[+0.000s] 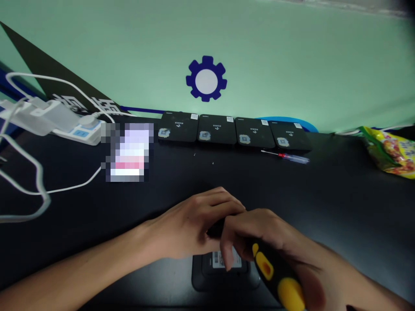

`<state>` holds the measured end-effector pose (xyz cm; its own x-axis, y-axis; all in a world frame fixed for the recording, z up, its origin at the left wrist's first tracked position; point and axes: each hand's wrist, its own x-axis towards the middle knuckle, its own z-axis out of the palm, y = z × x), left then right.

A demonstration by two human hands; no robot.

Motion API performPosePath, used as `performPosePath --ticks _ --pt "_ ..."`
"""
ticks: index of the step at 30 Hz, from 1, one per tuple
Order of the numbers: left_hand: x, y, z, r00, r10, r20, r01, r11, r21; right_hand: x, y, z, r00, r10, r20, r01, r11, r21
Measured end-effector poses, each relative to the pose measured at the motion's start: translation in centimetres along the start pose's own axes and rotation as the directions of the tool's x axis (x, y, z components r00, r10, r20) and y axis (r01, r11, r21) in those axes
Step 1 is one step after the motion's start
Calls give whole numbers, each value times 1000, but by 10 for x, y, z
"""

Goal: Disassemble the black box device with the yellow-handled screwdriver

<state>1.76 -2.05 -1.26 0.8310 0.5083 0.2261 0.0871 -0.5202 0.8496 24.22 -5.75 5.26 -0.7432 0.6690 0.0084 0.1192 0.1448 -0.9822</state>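
A flat black device (207, 276) with rounded corners and a white barcode label lies on the dark table, below both hands. My left hand (201, 220) reaches over its far part, fingers bent and pressed down on it; the fingertips are partly hidden. My right hand (259, 233) is wrapped round the thick black-and-yellow handle of a screwdriver (275, 272). The handle's butt points toward me and to the right. Its shaft and tip are out of sight beneath my hands, so contact with the device cannot be made out.
Several black square boxes (178, 125) stand in a row by the green wall. Before them lies a small clear-handled screwdriver (293, 158). A blurred-out phone (129, 151), a power strip (87, 131) and white cables (40, 172) occupy the left; a yellow snack bag (392, 151), the right.
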Motion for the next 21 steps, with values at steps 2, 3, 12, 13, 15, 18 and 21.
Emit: performPosePath --ticks 2,3,12,13,15,18,21 --pt "0 0 0 1000 -1 1 1 1000 0 -2 3 0 1000 5 -2 -5 1000 7" --pt "0 0 0 1000 2 2 -2 1000 -1 -2 6 0 1000 3 7 -3 1000 12" --pt "0 -1 1 1000 17 -8 -17 1000 -5 -2 43 14 998 27 51 -36 985 168" --pt "0 -2 1 1000 18 -8 -18 1000 -1 -2 45 16 999 30 23 -34 983 181" --pt "0 -2 1 1000 23 -7 -23 1000 4 -1 47 20 1000 25 -7 -23 979 204" --pt "1 -1 1 1000 19 -3 -19 1000 13 0 47 20 1000 14 -25 -8 976 220" --pt "1 -1 0 1000 21 -1 -21 1000 10 1 44 17 1000 18 -18 -14 979 204"
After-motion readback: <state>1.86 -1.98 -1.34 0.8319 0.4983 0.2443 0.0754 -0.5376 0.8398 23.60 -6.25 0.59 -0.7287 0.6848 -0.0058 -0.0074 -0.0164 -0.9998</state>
